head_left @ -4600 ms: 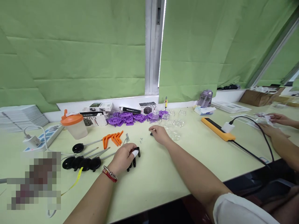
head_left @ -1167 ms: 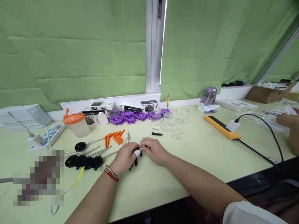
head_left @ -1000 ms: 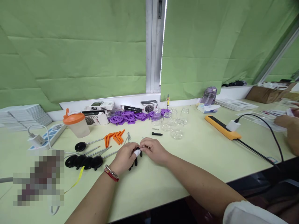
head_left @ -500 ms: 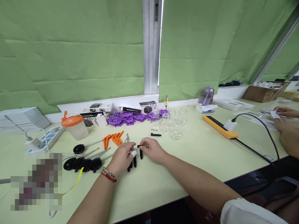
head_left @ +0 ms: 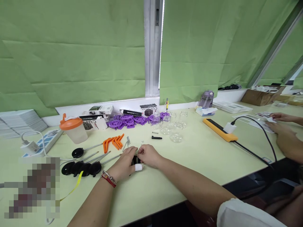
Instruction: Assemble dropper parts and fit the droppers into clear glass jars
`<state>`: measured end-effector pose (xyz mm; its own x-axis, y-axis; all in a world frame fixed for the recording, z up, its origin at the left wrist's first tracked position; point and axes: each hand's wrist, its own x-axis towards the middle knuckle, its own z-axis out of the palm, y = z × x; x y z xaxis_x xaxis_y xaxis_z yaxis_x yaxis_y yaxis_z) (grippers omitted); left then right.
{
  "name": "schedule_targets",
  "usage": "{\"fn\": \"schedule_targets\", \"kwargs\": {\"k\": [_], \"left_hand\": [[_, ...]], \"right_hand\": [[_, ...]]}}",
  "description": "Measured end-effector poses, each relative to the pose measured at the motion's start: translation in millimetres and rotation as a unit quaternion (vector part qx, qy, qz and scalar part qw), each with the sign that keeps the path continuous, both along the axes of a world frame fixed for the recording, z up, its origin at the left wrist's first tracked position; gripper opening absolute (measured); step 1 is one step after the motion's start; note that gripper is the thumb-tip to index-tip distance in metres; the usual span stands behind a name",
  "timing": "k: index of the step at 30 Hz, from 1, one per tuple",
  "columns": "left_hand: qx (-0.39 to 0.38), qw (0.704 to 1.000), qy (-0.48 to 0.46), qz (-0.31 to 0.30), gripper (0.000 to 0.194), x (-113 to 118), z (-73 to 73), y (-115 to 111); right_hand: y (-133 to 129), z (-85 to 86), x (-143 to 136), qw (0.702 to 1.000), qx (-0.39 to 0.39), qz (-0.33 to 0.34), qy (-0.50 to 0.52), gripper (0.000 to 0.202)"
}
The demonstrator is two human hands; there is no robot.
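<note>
My left hand [head_left: 126, 162], with a white wrap [head_left: 138, 167] on the thumb, curls around several small black plastic rods [head_left: 134, 160] close to the table top. Against the same rods, my right hand [head_left: 149, 156] has its thumb and fingers closed at their right side; the fingers mostly hide what is pinched. Beyond the hands lie one loose black plastic rod [head_left: 156, 137] and a small spring [head_left: 155, 132]. Silver metal pins [head_left: 128, 140] rest just behind my left fingers. Orange angled pieces [head_left: 115, 142] lie to the left, near black round discs with metal rods [head_left: 96, 169].
Purple plastic parts [head_left: 127, 121], clear cups [head_left: 176, 137] and boxes [head_left: 98, 123] line the back. An orange-lidded cup [head_left: 77, 134] and a white power strip [head_left: 48, 142] stand left. At right lie a yellow power strip [head_left: 219, 130] with cables and another person's hands [head_left: 281, 129].
My right hand has brought the black rod left, against the rods at my left hand. The left thumb has moved across the front of the rods. The view has shifted slightly.
</note>
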<state>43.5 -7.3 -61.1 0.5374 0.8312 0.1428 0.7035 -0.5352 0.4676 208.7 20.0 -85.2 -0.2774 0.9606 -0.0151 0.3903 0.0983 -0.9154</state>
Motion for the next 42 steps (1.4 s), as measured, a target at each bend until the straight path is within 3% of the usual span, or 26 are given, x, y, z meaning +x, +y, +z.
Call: {"fn": "schedule_targets", "kwargs": {"k": [4, 8, 16, 18, 20, 23, 26, 30, 37, 40, 42], "left_hand": [[0.001, 0.999, 0.029, -0.019, 0.063, 0, -6.8, 1], [-0.011, 0.996, 0.089, -0.002, 0.069, 3, -10.8, 1], [-0.014, 0.985, 0.174, 0.006, 0.067, 6, -8.0, -2], [-0.014, 0.981, 0.194, -0.004, 0.065, 7, -4.8, -3], [-0.016, 0.979, 0.203, -0.011, 0.065, 7, -2.2, -5], [-0.017, 0.980, 0.198, -0.012, 0.064, 7, -1.7, -6], [-0.014, 0.982, 0.189, -0.011, 0.061, 4, -4.2, -5], [-0.012, 0.984, 0.177, -0.011, 0.060, 1, -7.2, -3], [0.014, 0.995, 0.100, 0.027, 0.050, 0, -2.3, -1], [0.041, 0.997, 0.012, 0.069, 0.054, 3, 2.0, 0], [0.045, 0.993, -0.059, 0.096, 0.060, 6, 3.8, 1]], "right_hand": [[0, -2.3, -1, 0.999, 0.037, 0.011, -0.023, 0.007], [2, -4.2, 1, 0.999, 0.033, 0.016, -0.002, 0.010], [3, -5.6, 4, 0.994, -0.083, 0.037, 0.059, 0.006], [6, -0.6, 11, 0.998, -0.056, 0.033, 0.017, 0.004], [12, 6.5, 24, 0.997, 0.041, -0.004, -0.060, 0.008], [26, 15.7, 49, 0.959, 0.190, -0.100, -0.185, 0.018], [40, 17.0, 72, 0.939, 0.170, -0.146, -0.262, 0.028], [49, 9.4, 82, 0.940, 0.119, -0.141, -0.287, 0.027], [47, 8.6, 75, 0.956, 0.111, -0.134, -0.236, 0.017], [35, 13.9, 66, 0.986, 0.084, -0.101, -0.101, 0.017], [24, 17.2, 58, 0.999, 0.021, -0.029, 0.040, 0.017]]}}
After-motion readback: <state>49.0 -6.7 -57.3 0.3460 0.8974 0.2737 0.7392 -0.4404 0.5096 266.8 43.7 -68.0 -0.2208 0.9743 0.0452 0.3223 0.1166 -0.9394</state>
